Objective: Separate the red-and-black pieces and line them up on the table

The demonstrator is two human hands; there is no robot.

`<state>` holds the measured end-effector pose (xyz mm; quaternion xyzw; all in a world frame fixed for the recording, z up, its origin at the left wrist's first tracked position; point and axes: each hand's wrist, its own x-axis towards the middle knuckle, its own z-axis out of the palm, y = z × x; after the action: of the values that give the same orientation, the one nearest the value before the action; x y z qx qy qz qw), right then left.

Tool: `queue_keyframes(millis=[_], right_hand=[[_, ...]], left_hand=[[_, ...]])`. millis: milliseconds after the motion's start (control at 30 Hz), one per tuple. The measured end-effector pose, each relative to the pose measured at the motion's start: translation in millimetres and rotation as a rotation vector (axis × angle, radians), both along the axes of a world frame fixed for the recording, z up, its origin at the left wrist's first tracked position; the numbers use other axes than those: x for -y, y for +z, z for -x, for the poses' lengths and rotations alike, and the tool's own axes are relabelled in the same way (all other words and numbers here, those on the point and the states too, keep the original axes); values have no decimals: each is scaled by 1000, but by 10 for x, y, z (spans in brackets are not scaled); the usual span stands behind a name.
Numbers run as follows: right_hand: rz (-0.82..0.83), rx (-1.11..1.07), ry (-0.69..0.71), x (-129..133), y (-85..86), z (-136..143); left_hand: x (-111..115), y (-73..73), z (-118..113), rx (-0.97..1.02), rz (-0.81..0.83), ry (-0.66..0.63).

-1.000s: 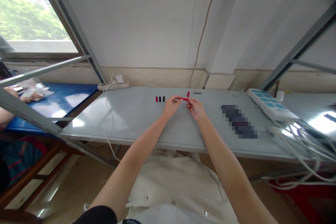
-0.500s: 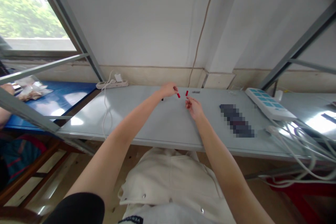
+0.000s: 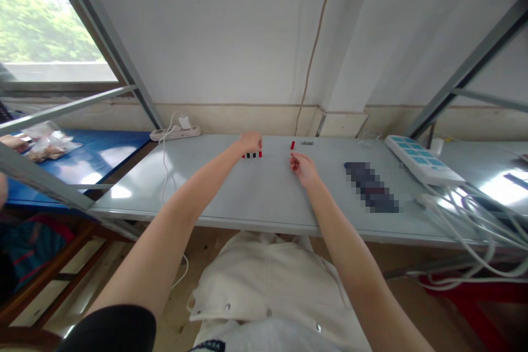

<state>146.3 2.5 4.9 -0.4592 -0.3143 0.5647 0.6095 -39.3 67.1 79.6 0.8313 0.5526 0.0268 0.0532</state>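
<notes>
My left hand (image 3: 251, 142) is closed in a pinch on a small red cylinder (image 3: 260, 154), low over the grey table. Beside it, partly under the hand, is a short row of small pieces, with black pieces (image 3: 251, 155) and a red end (image 3: 243, 156). My right hand (image 3: 303, 168) hovers further right with its fingers curled and the thumb and forefinger together. Whatever may be between those fingertips is too small to make out. Just beyond them a second red cylinder (image 3: 292, 145) rests on the table, near a row of tiny dark parts (image 3: 307, 143).
A white power strip (image 3: 175, 133) with a cable lies at the table's back left. To the right are a blurred dark object (image 3: 371, 187), a large white socket block (image 3: 424, 160) and tangled white cables (image 3: 478, 225). Metal frame posts flank the table (image 3: 264, 198).
My left hand has moved left with the red cylinder, from near my right hand to the row of small pieces, uncovering more of it. My right hand has stayed nearly still.
</notes>
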Motion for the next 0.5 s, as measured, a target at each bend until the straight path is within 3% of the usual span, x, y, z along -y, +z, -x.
queue_keyframes(millis=[500], right_hand=[[21, 11, 0, 24, 31, 5]], left_hand=[[30, -25, 29, 27, -22, -49]])
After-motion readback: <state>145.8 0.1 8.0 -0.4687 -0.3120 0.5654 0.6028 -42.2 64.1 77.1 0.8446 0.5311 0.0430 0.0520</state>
